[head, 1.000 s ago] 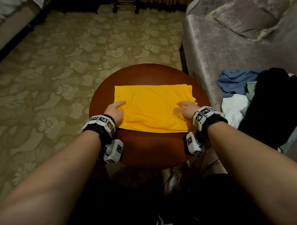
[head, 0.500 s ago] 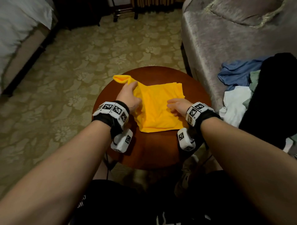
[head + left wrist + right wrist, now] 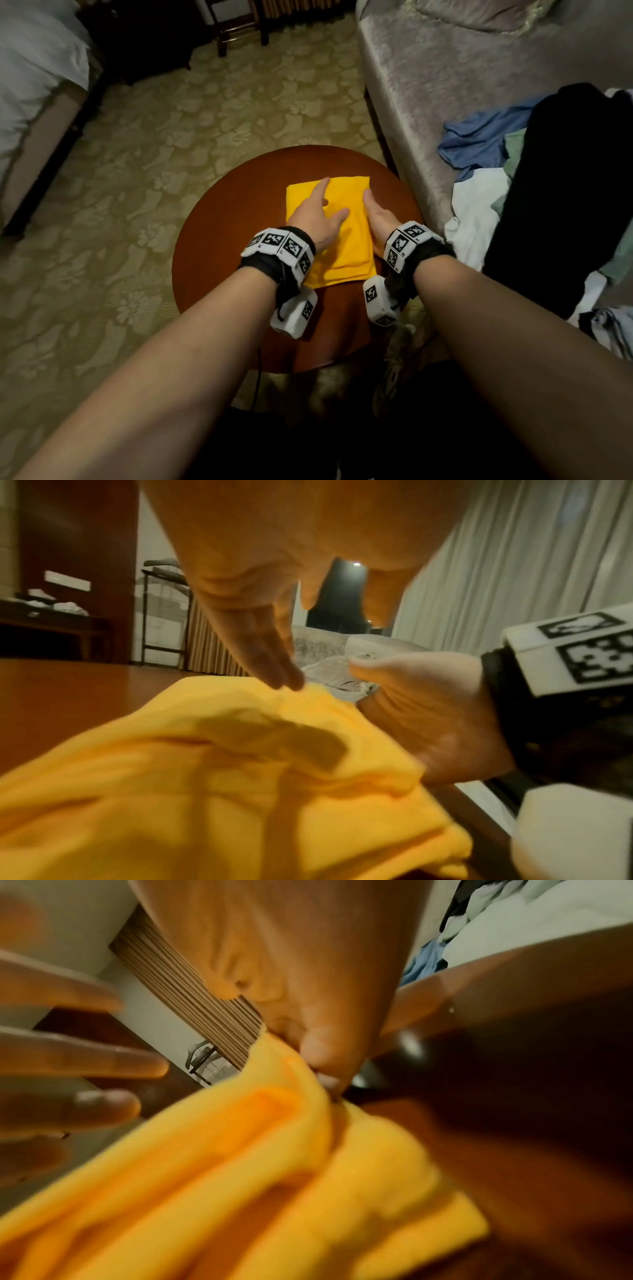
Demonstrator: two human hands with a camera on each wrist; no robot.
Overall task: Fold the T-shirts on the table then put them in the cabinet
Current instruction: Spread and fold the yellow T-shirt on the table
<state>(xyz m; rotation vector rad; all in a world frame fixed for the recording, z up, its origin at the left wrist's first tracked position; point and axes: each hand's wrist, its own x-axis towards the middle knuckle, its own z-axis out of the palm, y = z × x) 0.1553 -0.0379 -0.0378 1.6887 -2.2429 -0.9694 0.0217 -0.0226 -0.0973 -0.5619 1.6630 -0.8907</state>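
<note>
A yellow T-shirt point(image 3: 346, 253) lies folded into a narrow rectangle on the round red-brown table point(image 3: 219, 274). My left hand point(image 3: 317, 214) rests flat on the shirt's top layer, fingers straight and pointing away from me. My right hand point(image 3: 375, 214) stands on its edge against the shirt's right side, fingers straight. In the left wrist view the left fingers point(image 3: 270, 658) touch the far edge of the shirt point(image 3: 205, 791), and the right hand point(image 3: 428, 718) leans on its side. In the right wrist view, right fingertips point(image 3: 318, 1047) press the shirt's point(image 3: 274, 1191) edge.
A grey sofa point(image 3: 445, 85) stands right of the table with a loose pile of clothes: a blue garment point(image 3: 479, 140), a white one point(image 3: 476, 212) and a black one point(image 3: 555, 192). A bed point(image 3: 34, 85) is at far left. Patterned carpet surrounds the table.
My left hand lifted the shirt's left half and folded it over to the right, so the wide rectangle is now narrow. That hand now lies flat on top; the right hand stayed at the right edge.
</note>
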